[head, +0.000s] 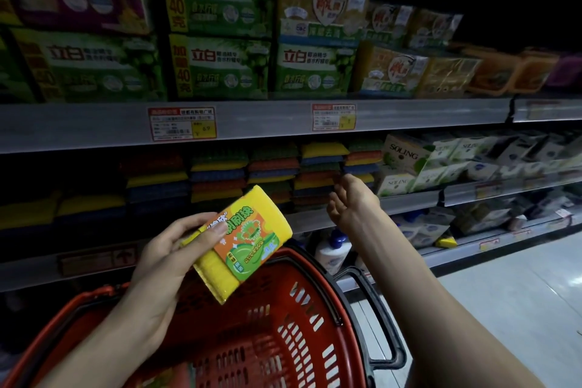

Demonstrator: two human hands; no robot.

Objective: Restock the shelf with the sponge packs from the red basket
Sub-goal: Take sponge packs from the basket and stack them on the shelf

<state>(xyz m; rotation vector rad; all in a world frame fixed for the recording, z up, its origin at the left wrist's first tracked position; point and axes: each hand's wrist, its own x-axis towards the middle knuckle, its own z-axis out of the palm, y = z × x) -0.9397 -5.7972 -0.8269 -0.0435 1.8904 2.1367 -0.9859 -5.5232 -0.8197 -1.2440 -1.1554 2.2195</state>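
Note:
My left hand (170,253) grips a yellow sponge pack (242,241) with an orange and green label, tilted in the air above the red basket (283,334). My right hand (349,198) reaches toward the middle shelf (409,201), open, its fingers near the stacks of coloured sponges (321,170) and holding nothing. Another pack shows dimly at the bottom of the basket.
Green and yellow soap packs fill the upper shelf. White Soling boxes (406,164) stand right of the sponges. Bottles and packs sit on the lower shelf. The basket's black handle (384,324) sticks out to the right. Pale floor lies at the right.

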